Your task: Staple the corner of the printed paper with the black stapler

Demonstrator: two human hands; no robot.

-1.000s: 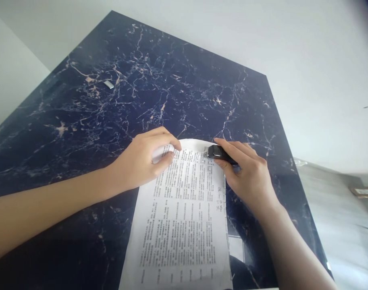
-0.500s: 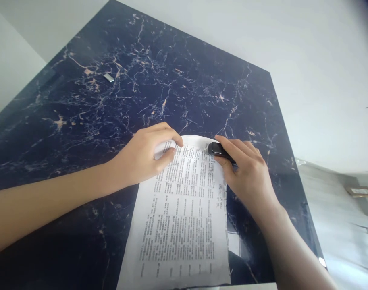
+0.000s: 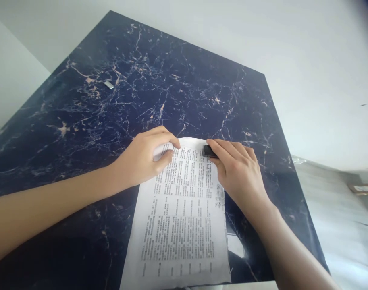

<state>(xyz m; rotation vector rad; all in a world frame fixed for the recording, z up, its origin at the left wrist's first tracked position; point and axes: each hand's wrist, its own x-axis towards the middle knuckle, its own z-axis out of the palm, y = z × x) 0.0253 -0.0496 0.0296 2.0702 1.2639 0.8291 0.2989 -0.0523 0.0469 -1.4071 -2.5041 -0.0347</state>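
Left hand (image 3: 144, 155): curled over the upper left of the paper, thumb bent toward the forefinger with a small gap between their tips. I cannot tell whether I am pinching the paper or only steadying it.
Right hand (image 3: 240, 169): closed around a black stapler (image 3: 209, 151), thumb on the near side, fingers over the far side. Only the stapler's blunt front end shows past my fingertips, so I go by its shape in calling it that.
Printed paper (image 3: 180, 205): on the table in front of me, between my two forearms, running down to the lower edge of my view. Its top edge bows in an arc, and the columns of dark print run lengthwise.
Stapler's place: over the upper right of the paper, its front end pointing left toward my other hand.
Handwriting (image 3: 219, 196): a few dark marks in the right margin, just below my right hand.
Marbled table (image 3: 186, 88): dark blue, glossy, with white and tan veins.
Small silvery block (image 3: 109, 84): on the table, toward its far left, well apart from both hands.
Wall (image 3: 317, 80): pale, beyond the table's far edge.
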